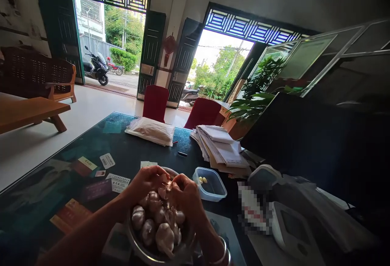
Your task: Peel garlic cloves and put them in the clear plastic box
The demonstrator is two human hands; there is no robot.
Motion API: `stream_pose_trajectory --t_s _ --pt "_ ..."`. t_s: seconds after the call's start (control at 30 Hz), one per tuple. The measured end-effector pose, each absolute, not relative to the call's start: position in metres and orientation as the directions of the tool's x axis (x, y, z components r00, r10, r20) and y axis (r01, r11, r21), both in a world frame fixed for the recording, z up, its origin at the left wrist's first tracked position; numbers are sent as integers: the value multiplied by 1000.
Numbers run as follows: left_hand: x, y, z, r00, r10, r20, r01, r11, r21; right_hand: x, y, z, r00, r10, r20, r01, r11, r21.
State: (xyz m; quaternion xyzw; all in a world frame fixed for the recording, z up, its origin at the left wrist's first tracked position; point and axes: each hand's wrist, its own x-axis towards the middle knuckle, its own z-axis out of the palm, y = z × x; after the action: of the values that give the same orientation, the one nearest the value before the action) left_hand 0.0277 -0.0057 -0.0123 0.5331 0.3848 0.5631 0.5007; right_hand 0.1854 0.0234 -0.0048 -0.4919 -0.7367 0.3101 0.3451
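Note:
A round metal bowl [137, 246] full of garlic bulbs [165, 236] stands on the dark glass-topped table. Over its far side, my left hand [148, 180] and my right hand [186, 193] meet, fingers pinched round a piece of garlic [163, 192] with papery skin. A metal bangle circles my right wrist. To the right of my right hand, a clear plastic container [213, 185] holds several peeled cloves [202, 180] at its left side.
Stacked papers [221, 144] and a plastic-wrapped packet [150, 130] lie at the far side, with a pen [182, 154] between. Cards [107, 161] lie at the left. Electronic devices [292, 229] and a large dark screen [298, 148] are at the right. Two red chairs [155, 103] stand beyond.

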Motion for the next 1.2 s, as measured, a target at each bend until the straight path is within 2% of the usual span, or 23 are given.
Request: stream_pose_trajectory --t_s 0.1,0.33,0.53,0.6,0.73,0.83,0.97,1.2 --pt "27 -4 -13 65 978 196 -224 -178 958 187 25 -4 -268 943 194 536 314 -784" --pt "23 -8 -6 48 976 211 -233 -195 953 192 28 -3 -287 920 266 599 389 -699" --pt "20 -13 0 -33 985 169 -323 -171 931 200 34 3 -306 912 275 684 411 -603" --pt "19 -13 1 -47 989 144 -335 -151 930 202 36 4 -353 898 262 761 439 -477" --pt "18 -11 -1 -46 995 93 -333 -103 937 205 39 0 -464 873 151 868 482 -122" --pt "18 -10 -3 -31 996 80 -347 -86 934 205 40 -7 -536 843 33 844 537 -1" --pt "19 -10 -3 -12 998 55 -346 -56 937 203 40 -12 -572 820 -16 820 572 28" --pt "19 -10 -4 -24 998 64 -326 -68 943 202 36 -15 -614 789 20 789 613 24"
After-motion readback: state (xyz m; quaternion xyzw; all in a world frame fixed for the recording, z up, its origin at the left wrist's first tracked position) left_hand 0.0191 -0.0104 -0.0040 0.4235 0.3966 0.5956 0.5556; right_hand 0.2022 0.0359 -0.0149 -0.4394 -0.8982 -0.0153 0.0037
